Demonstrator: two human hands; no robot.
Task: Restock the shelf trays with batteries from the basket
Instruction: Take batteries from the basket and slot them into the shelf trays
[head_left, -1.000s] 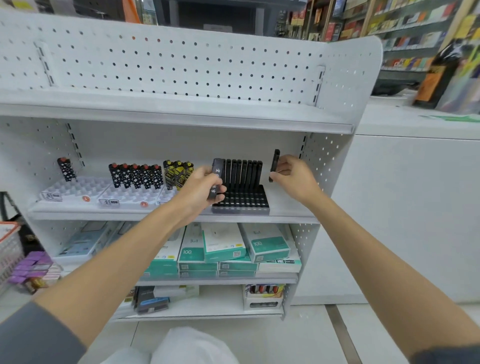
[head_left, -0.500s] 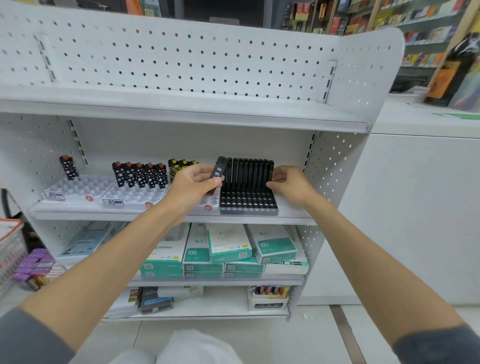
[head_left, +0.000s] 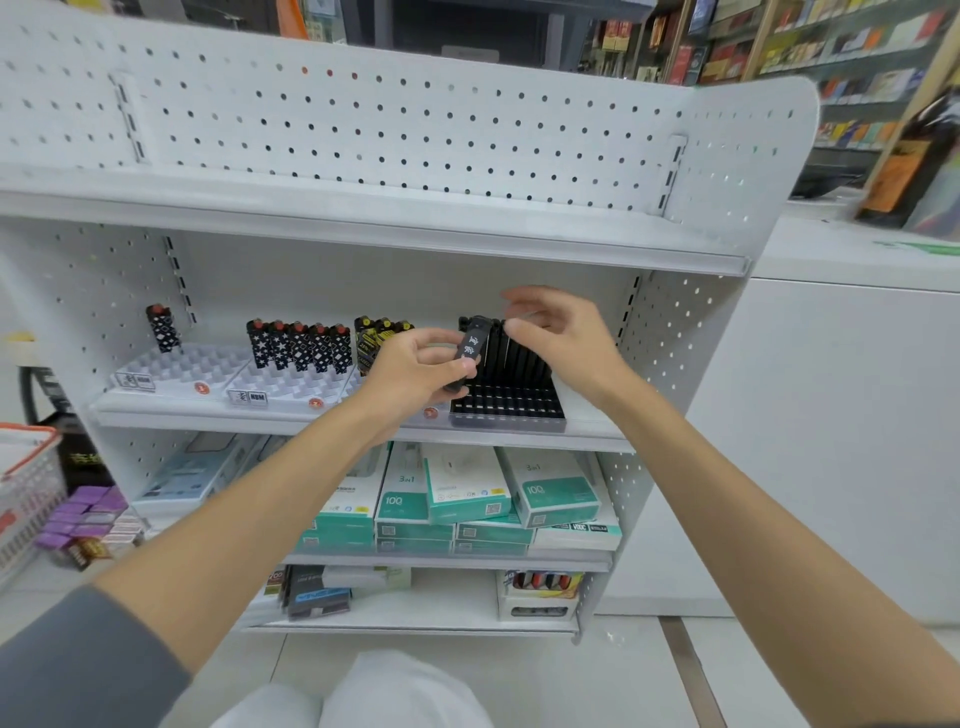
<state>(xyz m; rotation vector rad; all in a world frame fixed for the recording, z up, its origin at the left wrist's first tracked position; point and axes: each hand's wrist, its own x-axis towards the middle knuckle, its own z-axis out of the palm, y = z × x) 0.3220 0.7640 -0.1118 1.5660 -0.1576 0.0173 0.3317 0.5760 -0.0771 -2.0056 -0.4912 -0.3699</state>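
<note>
Low at the left edge of the frame sits the basket (head_left: 26, 483), well apart from both of my hands, so the piece in hand is the one to place. Further in, just left of centre, my left hand (head_left: 415, 364) is closed in a pinch on a black battery (head_left: 470, 351), with the thumb on one face and the fingers behind. The battery sticks up from the upper right of that hand, tilted with its top leaning right. Its lower end hangs over the left part of the black tray (head_left: 506, 410) on the middle shelf (head_left: 363, 423). My right hand (head_left: 566, 338), just right of the battery and not touching it, is blurred. Its fingers look loosely spread and I see nothing held in them.

Behind both hands a row of black batteries (head_left: 519, 348) stands at the back of the tray, with bare slots in front of it. I judge the step to be seating this battery in a free slot. I would bring it upright first, lower it straight down, steady the row with the right fingers, and let go only once it stands alone.
</note>
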